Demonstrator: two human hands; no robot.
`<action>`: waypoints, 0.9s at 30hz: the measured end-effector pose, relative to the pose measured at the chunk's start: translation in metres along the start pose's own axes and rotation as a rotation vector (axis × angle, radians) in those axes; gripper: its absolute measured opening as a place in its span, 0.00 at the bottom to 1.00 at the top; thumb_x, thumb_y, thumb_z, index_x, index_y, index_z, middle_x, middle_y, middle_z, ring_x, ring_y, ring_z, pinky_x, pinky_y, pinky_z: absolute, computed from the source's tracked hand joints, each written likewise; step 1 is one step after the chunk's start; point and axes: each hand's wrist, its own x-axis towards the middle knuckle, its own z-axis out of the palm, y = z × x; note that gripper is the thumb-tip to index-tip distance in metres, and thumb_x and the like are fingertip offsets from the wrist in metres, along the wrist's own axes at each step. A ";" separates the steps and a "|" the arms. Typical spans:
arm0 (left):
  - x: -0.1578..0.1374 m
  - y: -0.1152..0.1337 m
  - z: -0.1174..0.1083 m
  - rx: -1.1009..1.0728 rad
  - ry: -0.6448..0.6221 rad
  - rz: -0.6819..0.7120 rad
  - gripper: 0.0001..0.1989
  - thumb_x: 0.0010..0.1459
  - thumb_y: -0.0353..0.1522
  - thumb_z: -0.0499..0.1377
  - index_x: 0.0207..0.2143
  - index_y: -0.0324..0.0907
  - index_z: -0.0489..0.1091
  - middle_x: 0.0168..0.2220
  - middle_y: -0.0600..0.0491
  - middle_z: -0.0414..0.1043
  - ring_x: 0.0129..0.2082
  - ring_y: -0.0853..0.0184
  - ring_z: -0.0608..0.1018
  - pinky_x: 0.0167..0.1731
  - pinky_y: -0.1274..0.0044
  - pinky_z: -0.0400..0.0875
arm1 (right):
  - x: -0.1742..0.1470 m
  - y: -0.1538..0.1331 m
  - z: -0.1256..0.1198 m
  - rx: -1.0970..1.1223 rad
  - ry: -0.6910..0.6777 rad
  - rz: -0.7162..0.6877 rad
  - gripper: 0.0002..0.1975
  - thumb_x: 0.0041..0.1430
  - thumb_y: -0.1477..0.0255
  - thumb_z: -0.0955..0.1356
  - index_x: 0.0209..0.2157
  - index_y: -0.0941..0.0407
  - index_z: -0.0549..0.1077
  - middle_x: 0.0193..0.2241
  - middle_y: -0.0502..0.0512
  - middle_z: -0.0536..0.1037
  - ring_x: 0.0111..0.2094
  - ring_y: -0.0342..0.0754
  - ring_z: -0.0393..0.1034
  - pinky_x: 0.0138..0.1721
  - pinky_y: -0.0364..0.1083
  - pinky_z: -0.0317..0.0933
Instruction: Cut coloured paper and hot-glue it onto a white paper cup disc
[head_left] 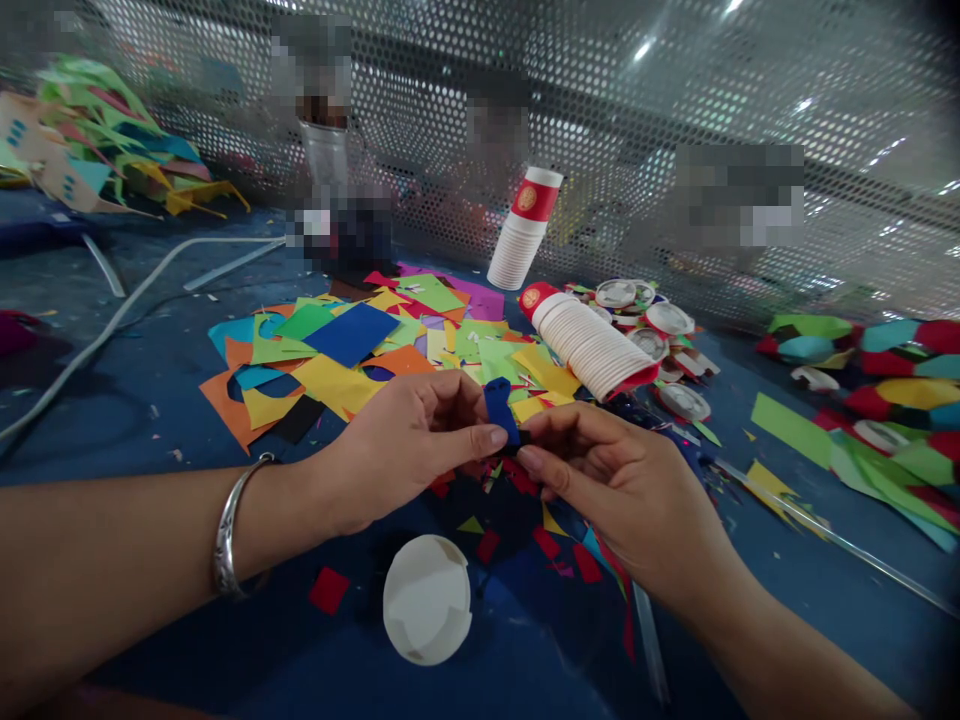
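- Blue paper piece [498, 400], small, is held at the centre of the frame, in front of the coloured paper pile [351, 335].
- Left hand [401, 445]: piece is pinched between thumb and curled index finger, no gap seen at the grip; other fingers are folded behind, partly hidden.
- Right hand [619, 465]: thumb and forefinger are brought nearly together on a small dark strip [517, 437] beside the blue; whether it is joined to the blue cannot be told. Remaining fingers are bent inward.
- Left forearm is laid almost level from the left edge; a silver bangle [227, 535] is worn at the wrist. Right forearm is slanted up from the lower right corner. Fingertips are turned toward each other, close together.
- Below the hands, lower centre, a round white cup base [427, 605] is seen on the blue tabletop [570, 675]; a red paper square [328, 591] is seen to its left.
- Right of centre, a lying cup stack [589, 345] is noted near cut cup rings [670, 320].
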 end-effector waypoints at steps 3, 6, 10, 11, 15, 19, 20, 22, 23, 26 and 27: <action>0.001 0.001 -0.001 0.034 -0.003 -0.013 0.12 0.55 0.36 0.68 0.30 0.41 0.68 0.26 0.60 0.72 0.28 0.72 0.76 0.31 0.78 0.70 | 0.000 0.000 0.000 -0.024 -0.005 0.005 0.05 0.62 0.68 0.72 0.39 0.52 0.77 0.32 0.48 0.78 0.30 0.41 0.70 0.31 0.40 0.66; 0.001 0.004 -0.002 0.101 -0.018 -0.006 0.10 0.56 0.33 0.66 0.30 0.41 0.68 0.25 0.60 0.71 0.26 0.74 0.75 0.29 0.80 0.68 | 0.001 0.000 0.000 -0.056 -0.013 0.013 0.05 0.62 0.67 0.72 0.39 0.52 0.77 0.32 0.48 0.78 0.30 0.42 0.70 0.31 0.41 0.66; 0.000 0.007 -0.002 0.146 -0.045 0.003 0.07 0.57 0.31 0.65 0.30 0.41 0.68 0.25 0.60 0.72 0.25 0.74 0.75 0.27 0.81 0.66 | 0.000 -0.001 0.000 -0.054 -0.017 0.012 0.05 0.62 0.67 0.72 0.39 0.52 0.77 0.32 0.48 0.78 0.31 0.42 0.71 0.32 0.41 0.66; 0.000 0.007 -0.002 0.153 -0.046 0.007 0.07 0.57 0.31 0.65 0.30 0.41 0.68 0.25 0.60 0.72 0.26 0.74 0.75 0.27 0.81 0.67 | 0.000 -0.001 0.000 -0.053 -0.016 0.010 0.05 0.62 0.67 0.72 0.39 0.52 0.77 0.32 0.48 0.78 0.31 0.42 0.71 0.32 0.41 0.66; -0.001 0.007 -0.001 0.175 -0.041 0.017 0.07 0.57 0.31 0.65 0.30 0.41 0.68 0.25 0.61 0.70 0.25 0.75 0.73 0.27 0.81 0.66 | 0.000 -0.003 0.001 -0.052 -0.004 0.013 0.05 0.62 0.67 0.72 0.39 0.52 0.77 0.31 0.48 0.78 0.29 0.42 0.70 0.30 0.41 0.66; -0.001 0.006 -0.002 0.158 -0.024 0.060 0.10 0.58 0.34 0.65 0.30 0.41 0.68 0.26 0.60 0.69 0.27 0.74 0.72 0.29 0.80 0.66 | 0.001 -0.006 0.000 -0.033 0.002 0.045 0.07 0.61 0.65 0.73 0.39 0.52 0.77 0.30 0.48 0.78 0.28 0.42 0.70 0.29 0.40 0.67; -0.001 0.006 -0.002 0.175 -0.012 0.072 0.10 0.58 0.35 0.65 0.30 0.41 0.68 0.26 0.60 0.69 0.27 0.74 0.71 0.30 0.79 0.66 | 0.001 -0.006 -0.001 -0.030 0.005 0.050 0.08 0.61 0.64 0.73 0.39 0.52 0.77 0.30 0.48 0.78 0.28 0.42 0.70 0.28 0.40 0.67; -0.001 0.006 -0.003 0.237 0.006 0.089 0.11 0.58 0.38 0.65 0.31 0.41 0.69 0.27 0.59 0.69 0.28 0.73 0.70 0.29 0.79 0.65 | 0.001 -0.007 -0.001 -0.030 0.013 0.052 0.08 0.61 0.64 0.73 0.39 0.52 0.78 0.29 0.48 0.78 0.27 0.42 0.71 0.27 0.40 0.67; -0.001 0.006 -0.004 0.259 0.002 0.089 0.11 0.58 0.39 0.65 0.32 0.41 0.69 0.28 0.58 0.69 0.28 0.72 0.70 0.29 0.78 0.65 | 0.000 -0.007 -0.002 -0.030 0.017 0.049 0.08 0.61 0.64 0.73 0.39 0.52 0.78 0.29 0.48 0.78 0.27 0.42 0.71 0.27 0.40 0.67; -0.001 0.005 -0.005 0.245 -0.052 0.068 0.11 0.57 0.39 0.65 0.34 0.42 0.71 0.30 0.56 0.72 0.30 0.69 0.73 0.31 0.76 0.68 | -0.001 -0.007 -0.002 -0.033 0.028 0.030 0.07 0.61 0.64 0.73 0.39 0.52 0.78 0.29 0.48 0.78 0.27 0.41 0.71 0.27 0.40 0.66; -0.001 0.004 -0.005 0.225 -0.070 0.061 0.11 0.57 0.39 0.65 0.35 0.42 0.72 0.30 0.55 0.73 0.31 0.68 0.74 0.32 0.75 0.69 | -0.002 -0.007 -0.002 -0.037 0.030 0.023 0.07 0.61 0.64 0.73 0.39 0.52 0.78 0.29 0.47 0.78 0.27 0.41 0.71 0.27 0.39 0.66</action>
